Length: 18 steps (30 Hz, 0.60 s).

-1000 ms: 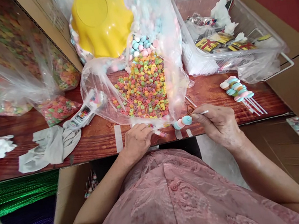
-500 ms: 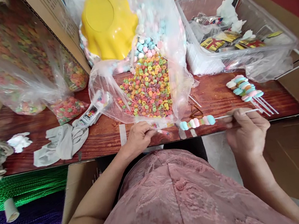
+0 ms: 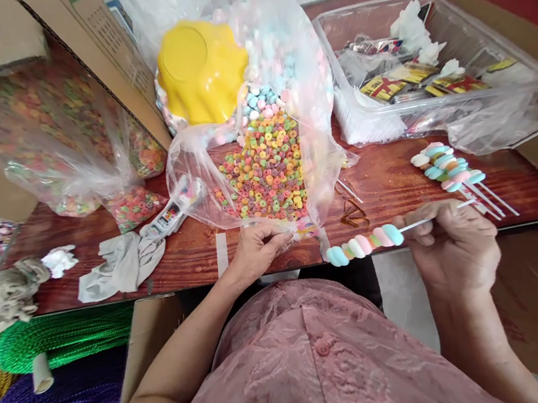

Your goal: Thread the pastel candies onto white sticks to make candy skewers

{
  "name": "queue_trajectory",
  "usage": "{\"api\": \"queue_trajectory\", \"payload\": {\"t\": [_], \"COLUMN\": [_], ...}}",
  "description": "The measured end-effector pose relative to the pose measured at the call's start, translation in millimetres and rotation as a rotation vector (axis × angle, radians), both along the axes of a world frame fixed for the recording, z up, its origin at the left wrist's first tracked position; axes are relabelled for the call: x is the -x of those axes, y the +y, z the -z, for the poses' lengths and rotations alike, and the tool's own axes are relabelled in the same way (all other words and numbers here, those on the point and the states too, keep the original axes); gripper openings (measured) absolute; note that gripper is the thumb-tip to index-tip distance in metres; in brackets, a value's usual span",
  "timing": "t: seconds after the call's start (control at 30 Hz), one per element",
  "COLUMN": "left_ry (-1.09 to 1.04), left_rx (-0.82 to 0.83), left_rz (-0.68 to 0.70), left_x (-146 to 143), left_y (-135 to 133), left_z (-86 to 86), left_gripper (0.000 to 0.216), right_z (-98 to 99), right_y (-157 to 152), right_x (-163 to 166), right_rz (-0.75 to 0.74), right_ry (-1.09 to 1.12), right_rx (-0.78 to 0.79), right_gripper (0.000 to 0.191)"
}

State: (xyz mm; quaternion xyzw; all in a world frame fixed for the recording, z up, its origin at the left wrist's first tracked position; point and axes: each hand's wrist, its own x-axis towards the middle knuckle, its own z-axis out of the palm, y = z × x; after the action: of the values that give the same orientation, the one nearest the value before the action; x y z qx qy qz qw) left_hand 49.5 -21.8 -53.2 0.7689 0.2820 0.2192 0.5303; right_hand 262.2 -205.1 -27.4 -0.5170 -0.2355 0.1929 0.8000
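My right hand (image 3: 452, 248) is closed round the white stick of a candy skewer (image 3: 364, 245). Blue, white and pink marshmallow pieces, with green and orange rings between them, are threaded on its left part. My left hand (image 3: 260, 246) pinches a clear plastic wrapper (image 3: 303, 226) with coloured print, at the table's front edge. Just beyond it lies an open plastic bag (image 3: 188, 173), where ring candies (image 3: 265, 175) and pastel marshmallows (image 3: 261, 98) are heaped. Several finished skewers (image 3: 446, 168) rest in a pile beyond my right hand.
A yellow bowl (image 3: 203, 70) sits upside down on the marshmallows. A clear plastic bin (image 3: 490, 94) with packets stands at the back right. Left are a cardboard box (image 3: 96, 59), bagged rings (image 3: 133, 205), grey gloves (image 3: 122, 267) and a wrapper stack (image 3: 168, 220). Green cord (image 3: 72, 342) hangs below.
The skewer in my right hand has dropped slightly and now tilts, its candy end lower. My left hand still pinches the wrapper. The whole view has shifted a little.
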Motion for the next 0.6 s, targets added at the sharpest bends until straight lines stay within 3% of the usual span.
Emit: {"api": "queue_trajectory", "payload": {"t": [0.13, 0.33, 0.47, 0.6], "left_ry": [-0.074, -0.176, -0.230, -0.237], "left_rx": [-0.025, -0.330, -0.533, -0.653], "left_rz": [-0.032, -0.057, -0.052, 0.025], "left_x": [-17.1, -45.2, -55.6, -61.5], "left_y": [11.7, 35.1, 42.8, 43.3], "left_z": [-28.7, -74.6, -88.2, -91.7], "left_gripper": [0.025, 0.024, 0.027, 0.024], "right_z": [-12.3, -30.0, -34.0, -34.3], "right_y": [24.4, 63.0, 82.0, 93.7], "right_x": [12.7, 18.3, 12.1, 8.7], "right_rz": [-0.115, -0.146, -0.111, -0.136], "right_ry": [-0.113, -0.398, -0.460, -0.501], "right_rx": [0.025, 0.087, 0.089, 0.049], "right_gripper": [0.020, 0.015, 0.022, 0.019]}}
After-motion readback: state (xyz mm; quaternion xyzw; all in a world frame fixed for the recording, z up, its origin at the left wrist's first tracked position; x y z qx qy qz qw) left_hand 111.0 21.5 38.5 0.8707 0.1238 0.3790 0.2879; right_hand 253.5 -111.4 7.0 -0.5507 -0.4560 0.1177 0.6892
